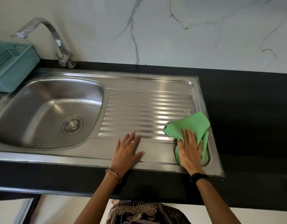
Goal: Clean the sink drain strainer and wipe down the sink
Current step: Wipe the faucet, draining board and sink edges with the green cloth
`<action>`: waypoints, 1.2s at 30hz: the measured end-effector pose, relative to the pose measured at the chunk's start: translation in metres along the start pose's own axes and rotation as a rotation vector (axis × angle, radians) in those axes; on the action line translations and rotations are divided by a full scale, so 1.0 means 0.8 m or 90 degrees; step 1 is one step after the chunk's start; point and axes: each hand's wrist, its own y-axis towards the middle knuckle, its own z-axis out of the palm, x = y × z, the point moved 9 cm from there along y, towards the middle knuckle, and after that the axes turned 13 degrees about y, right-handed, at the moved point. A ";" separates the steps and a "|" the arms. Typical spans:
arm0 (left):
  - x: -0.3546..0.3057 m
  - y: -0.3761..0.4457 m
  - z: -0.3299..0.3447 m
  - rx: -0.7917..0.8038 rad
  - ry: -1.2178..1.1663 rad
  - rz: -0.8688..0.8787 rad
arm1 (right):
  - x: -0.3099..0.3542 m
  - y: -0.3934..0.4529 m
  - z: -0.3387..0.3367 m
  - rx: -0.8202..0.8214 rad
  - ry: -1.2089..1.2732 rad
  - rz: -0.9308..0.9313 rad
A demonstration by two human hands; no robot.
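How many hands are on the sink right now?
2. The left hand lies flat on the drainboard; the right hand presses a green cloth at its right end.

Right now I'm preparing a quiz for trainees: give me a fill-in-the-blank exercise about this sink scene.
1. The right hand presses a ____ cloth onto the drainboard.
2. The left hand rests flat on the drainboard too, holding ____.
3. The teal basket stands to the ____ of the faucet.
Missing words: green; nothing; left.
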 end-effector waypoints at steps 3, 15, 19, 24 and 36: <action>0.052 -0.012 -0.014 -0.017 -0.006 -0.051 | 0.036 -0.006 0.026 0.042 0.018 -0.019; 0.194 -0.059 -0.034 -0.040 0.006 -0.201 | 0.254 -0.019 0.223 0.181 -0.123 -0.248; 0.199 -0.064 -0.039 -0.084 0.016 -0.182 | 0.285 -0.023 0.255 0.215 -0.134 -0.289; 0.200 -0.064 -0.042 -0.069 -0.008 -0.180 | 0.292 -0.036 0.264 0.280 -0.135 -0.364; 0.073 -0.058 -0.027 -0.025 -0.035 -0.069 | 0.186 -0.049 0.158 0.210 -0.078 -0.329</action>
